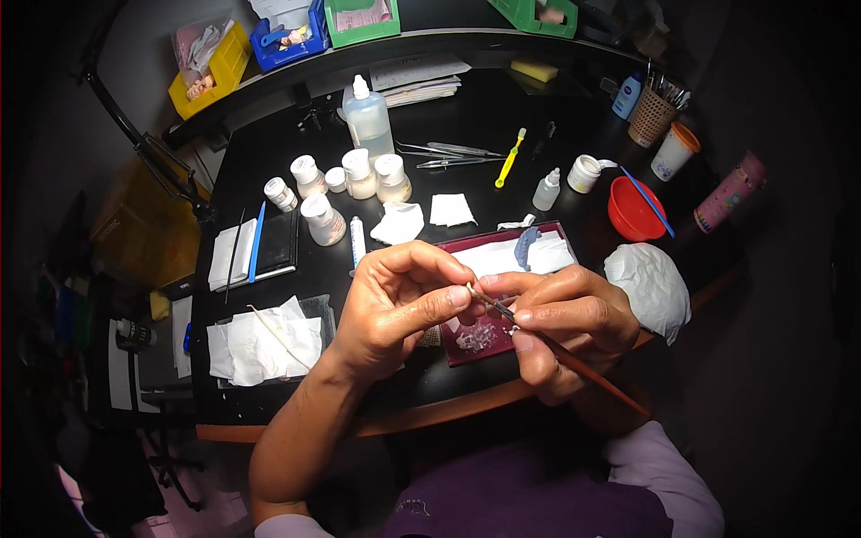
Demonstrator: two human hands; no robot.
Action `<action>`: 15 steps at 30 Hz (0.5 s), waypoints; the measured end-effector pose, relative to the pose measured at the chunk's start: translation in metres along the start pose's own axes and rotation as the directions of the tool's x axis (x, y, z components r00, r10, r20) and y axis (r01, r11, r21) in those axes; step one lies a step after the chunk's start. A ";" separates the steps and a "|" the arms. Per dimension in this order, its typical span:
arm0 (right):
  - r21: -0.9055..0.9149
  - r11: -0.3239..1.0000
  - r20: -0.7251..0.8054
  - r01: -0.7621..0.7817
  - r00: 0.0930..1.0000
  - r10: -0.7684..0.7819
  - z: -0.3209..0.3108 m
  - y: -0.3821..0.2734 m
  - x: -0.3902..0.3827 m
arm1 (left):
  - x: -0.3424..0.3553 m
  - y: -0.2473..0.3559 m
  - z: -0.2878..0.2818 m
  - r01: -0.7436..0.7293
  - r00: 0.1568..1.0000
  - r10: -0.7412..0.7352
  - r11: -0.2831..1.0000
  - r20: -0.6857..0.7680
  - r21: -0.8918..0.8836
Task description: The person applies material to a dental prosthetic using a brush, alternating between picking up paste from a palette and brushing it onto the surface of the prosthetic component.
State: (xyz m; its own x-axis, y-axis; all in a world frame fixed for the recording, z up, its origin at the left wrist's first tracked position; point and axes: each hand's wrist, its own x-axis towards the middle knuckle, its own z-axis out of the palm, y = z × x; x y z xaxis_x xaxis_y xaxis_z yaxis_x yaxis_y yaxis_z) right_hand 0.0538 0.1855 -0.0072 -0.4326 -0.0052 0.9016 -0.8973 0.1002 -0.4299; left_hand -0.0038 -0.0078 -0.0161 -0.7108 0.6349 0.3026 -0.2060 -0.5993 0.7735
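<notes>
My left hand [404,300] is closed, with thumb and forefinger pinching a small whitish piece [469,286] too tiny to make out fully. In my right hand [574,314] is a slim brush [592,373] with a brown handle and dark neck, held like a pen. Its tip meets the whitish piece between the two hands. Below them lies a maroon tray [466,352], partly hidden by my fingers. On it are a clear, lumpy patch [478,336], a folded white tissue [489,257] and a dark blue strip [526,248].
Several white-capped jars [323,221] and a large clear bottle [369,121] stand behind my left hand. A red bowl [630,212] and crumpled white paper [647,285] are at the right. Tissues [260,341] lie on a dark tray at left. Tweezers [453,162] and a yellow toothbrush [509,161] lie farther back.
</notes>
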 end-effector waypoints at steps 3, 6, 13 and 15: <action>-0.012 1.000 0.014 -0.008 1.000 0.008 -0.001 -0.002 0.002 | 0.001 0.000 0.000 0.000 1.000 0.000 1.000 0.004 0.004; -0.011 1.000 0.015 -0.017 1.000 0.017 -0.002 -0.002 0.002 | 0.001 0.000 0.001 0.000 1.000 0.000 1.000 0.008 -0.002; -0.038 0.999 0.019 -0.001 1.000 0.002 -0.002 -0.001 0.001 | 0.001 0.000 0.000 -0.003 1.000 0.003 1.000 0.006 -0.001; -0.038 0.999 0.019 -0.009 1.000 0.010 -0.002 -0.002 0.001 | 0.000 0.000 -0.001 -0.004 1.000 0.004 1.000 0.003 0.007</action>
State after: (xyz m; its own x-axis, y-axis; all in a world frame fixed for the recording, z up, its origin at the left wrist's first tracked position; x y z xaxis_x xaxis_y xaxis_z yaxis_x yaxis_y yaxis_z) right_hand 0.0555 0.1873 -0.0057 -0.4432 -0.0228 0.8961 -0.8892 0.1381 -0.4363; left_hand -0.0042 -0.0076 -0.0167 -0.7094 0.6343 0.3072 -0.1986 -0.5981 0.7764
